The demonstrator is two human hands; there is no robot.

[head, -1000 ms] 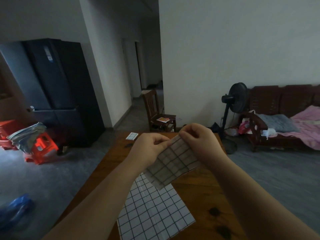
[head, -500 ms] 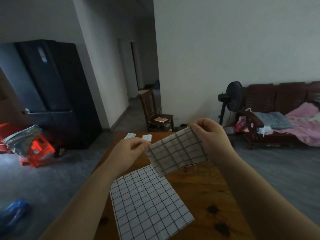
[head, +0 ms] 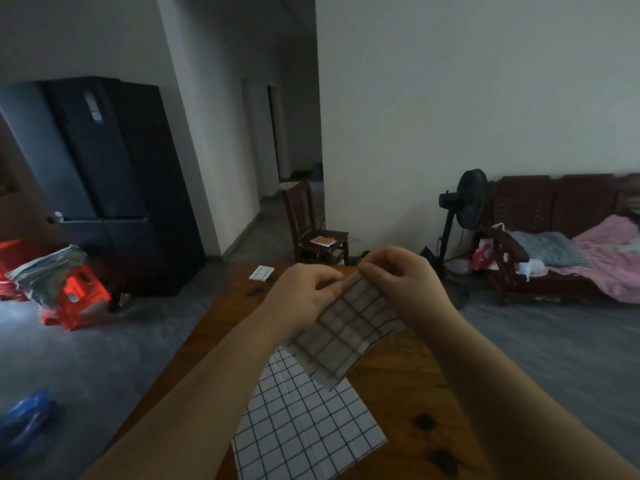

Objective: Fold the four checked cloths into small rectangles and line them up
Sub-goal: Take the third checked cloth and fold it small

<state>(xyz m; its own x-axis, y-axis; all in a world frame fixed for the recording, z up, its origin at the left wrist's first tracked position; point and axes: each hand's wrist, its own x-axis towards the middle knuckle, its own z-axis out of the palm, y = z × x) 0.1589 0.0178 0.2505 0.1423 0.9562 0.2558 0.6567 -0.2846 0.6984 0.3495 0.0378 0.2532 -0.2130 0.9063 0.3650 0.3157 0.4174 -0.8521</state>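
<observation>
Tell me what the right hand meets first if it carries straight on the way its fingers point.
Probably the left hand: the right hand pinches the folded dark-lined checked cloth, its fingers aimed leftward at that hand, close by.

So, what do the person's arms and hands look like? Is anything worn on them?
Both are bare. The left hand and right hand have no gloves, and no ring shows. The left forearm and right forearm show no sleeve, watch or bracelet up to the frame edge. Dim light may hide small details.
</observation>
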